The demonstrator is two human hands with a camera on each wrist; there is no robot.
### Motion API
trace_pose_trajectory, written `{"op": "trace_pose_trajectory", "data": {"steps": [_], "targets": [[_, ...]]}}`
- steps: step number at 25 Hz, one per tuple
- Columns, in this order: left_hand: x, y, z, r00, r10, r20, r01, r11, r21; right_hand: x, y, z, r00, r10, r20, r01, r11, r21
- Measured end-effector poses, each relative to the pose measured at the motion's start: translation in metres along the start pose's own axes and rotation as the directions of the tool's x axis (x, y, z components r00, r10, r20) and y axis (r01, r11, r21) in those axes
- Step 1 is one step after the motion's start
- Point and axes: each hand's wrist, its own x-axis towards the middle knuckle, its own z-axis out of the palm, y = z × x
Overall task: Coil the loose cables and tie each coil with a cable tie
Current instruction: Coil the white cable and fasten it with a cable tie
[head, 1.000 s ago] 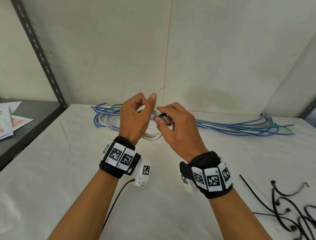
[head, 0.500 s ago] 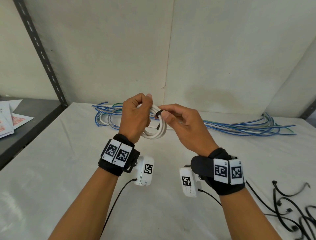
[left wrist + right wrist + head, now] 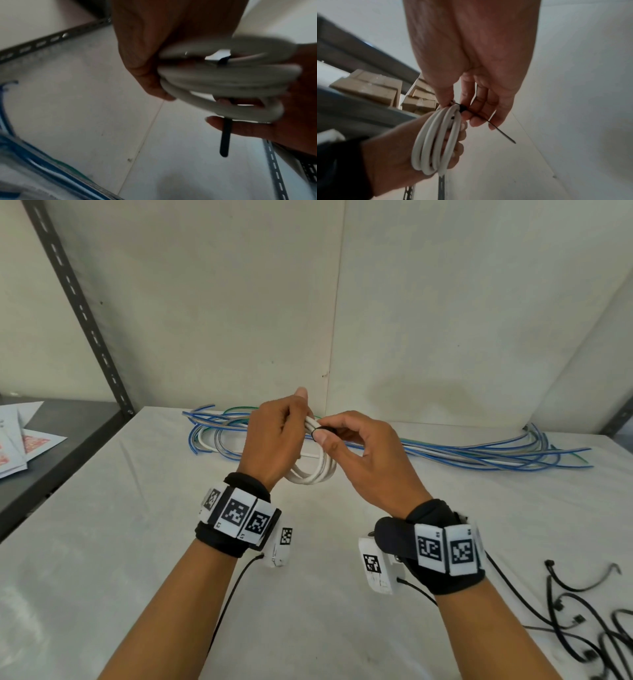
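Held clear above the worktop [image 3: 102, 542]: one white cable coil [image 3: 313, 470], clenched in the left hand [image 3: 274, 443]. Right hand [image 3: 370, 460] fingers [image 3: 475, 116] pinching one black cable tie [image 3: 498, 128] looped round it. Beyond fingers, loose blue cables [image 3: 479, 455]; right of them, spare ties [image 3: 582, 621], number unclear.

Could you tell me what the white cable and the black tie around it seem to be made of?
White cable: likely a plastic or rubber jacket, smooth and matte, bending in even round loops. Black tie: probably nylon plastic, a thin stiff strip whose free tail stands out straight.
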Motion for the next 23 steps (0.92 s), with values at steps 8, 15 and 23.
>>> {"op": "trace_pose_trajectory", "data": {"steps": [8,15,23], "targets": [[-0.001,-0.001,-0.002,0.996,-0.071,-0.061,0.066,0.994,-0.083,0.002,-0.004,0.001,0.992,0.018,0.122,-0.045,0.972,0.230],[0.000,0.005,-0.005,0.955,-0.260,0.145,0.298,0.831,-0.470,0.000,-0.015,0.010,0.984,0.079,0.160,-0.136,0.912,0.387],[-0.002,0.017,-0.003,0.856,-0.349,0.381,0.515,0.637,-0.574,0.001,-0.013,0.009,1.000,-0.015,-0.014,0.020,0.927,0.373]]}}
